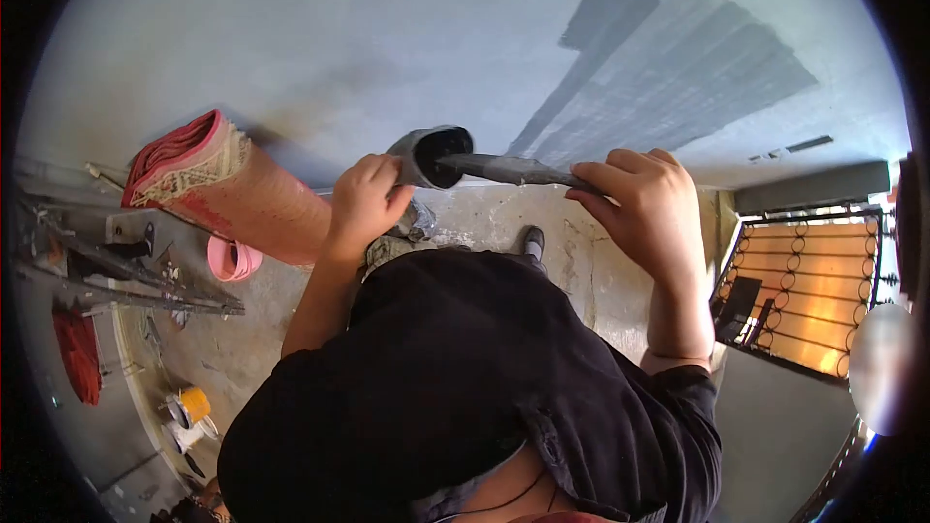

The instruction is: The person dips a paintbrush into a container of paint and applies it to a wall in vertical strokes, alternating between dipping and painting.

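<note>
- Before a pale blue-grey wall [387,48], holding a dark grey, open-mouthed, paint-smeared container [409,161] in the left grip [366,199], with fingers wrapped over the outer side and the mouth turned to the right.
- Pinching one end of a long, flat, grey-coated tool [513,170] between thumb and fingers of the right grip [647,196], with the other end reaching into the container's mouth; cannot tell how far inside.
- On the wall beyond the tool, see a broad, streaky, darker grey patch [668,73].
- Left of the container, see a rolled red-and-cream carpet [266,194], tilted near the wall, with a round pink tub [233,260] just beside.
- Below, on bare greyish floor [591,252], see a dark shoe [531,235].
- Far right, see a black metal grille [796,266] over an orange panel [823,281].
</note>
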Demonstrator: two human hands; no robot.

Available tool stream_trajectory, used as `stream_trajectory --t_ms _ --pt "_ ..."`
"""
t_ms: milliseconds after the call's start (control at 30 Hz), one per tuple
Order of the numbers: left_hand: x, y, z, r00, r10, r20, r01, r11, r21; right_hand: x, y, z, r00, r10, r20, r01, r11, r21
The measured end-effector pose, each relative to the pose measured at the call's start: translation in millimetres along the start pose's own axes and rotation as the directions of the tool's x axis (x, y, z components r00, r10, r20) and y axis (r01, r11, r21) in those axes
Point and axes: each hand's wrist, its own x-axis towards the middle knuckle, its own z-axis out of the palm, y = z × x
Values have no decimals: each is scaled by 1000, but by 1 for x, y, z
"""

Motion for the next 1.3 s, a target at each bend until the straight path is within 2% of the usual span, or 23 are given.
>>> stream_trajectory --t_ms 67,133,200,233,267,333,367,433,467,500,533,600,667,733,833,1000,1067,1100,1167,1233,1300 --pt "-1 2 2 995 88 50 -88 996 11 16 -20 1 991 -90 94 108 973 -204" --pt "-4 9 5 995 96 43 -96 995 14 31 -31 9 979 -179 101 197 955 -220" --pt "-6 15 9 996 62 68 -52 989 -136 44 -45 15 957 -242 162 269 947 -173" --pt "-4 22 6 995 82 50 -73 983 -170 49 -51 13 956 -229 186 243 968 -58" --pt "-5 24 7 996 74 43 -66 984 -162 52 -56 3 953 -241 185 255 965 -56" --pt "-8 23 10 996 67 -55 -78 970 -230 53 -65 -26 940 -341 -12 337 922 193" --pt "-8 25 7 996 54 -68 -70 963 -261 49 -68 -39 913 -383 -138 407 848 338" --pt "-9 22 12 990 38 -133 -71 966 -249 36 -70 -64 825 -407 -393 565 563 603" --pt "-12 21 13 982 40 -186 -87 965 -249 29 -69 -74 779 -397 -486 623 403 670" --pt "-13 19 12 989 28 -149 -65 965 -254 22 -71 -83 748 -384 -541 652 272 708" --pt "-13 17 11 989 3 -146 -38 971 -238 20 -74 -89 735 -373 -566 659 197 726" --pt "-9 17 11 990 21 -137 -50 976 -213 17 -76 -93 745 -346 -571 644 148 751" --pt "-7 14 15 989 9 -149 -40 978 -205 19 -75 -90 760 -326 -562 626 134 768" --pt "-1 18 15 985 53 -165 -90 969 -229 19 -71 -88 775 -307 -552 608 124 784" --pt "0 23 19 992 20 -124 -49 971 -234 17 -62 -90 789 -282 -545 591 107 800" --pt "8 29 31 993 14 -118 -44 964 -261 12 -43 -98 783 -235 -576 608 91 789" --pt "12 31 35 989 -11 -148 -21 976 -215 10 -35 -99 770 -226 -596 626 87 775" --pt "17 34 36 986 -5 -164 -29 979 -200 17 -30 -94 745 -296 -598 607 -72 792" --pt "22 35 39 987 -5 -158 -28 979 -203 16 -26 -92 718 -350 -602 567 -209 797" --pt "29 37 45 982 -12 -187 -27 979 -204 12 -24 -94 757 -275 -592 584 -121 803" --pt "36 41 51 983 7 -183 -41 982 -184 10 -10 -92 731 -285 -620 610 -132 781"
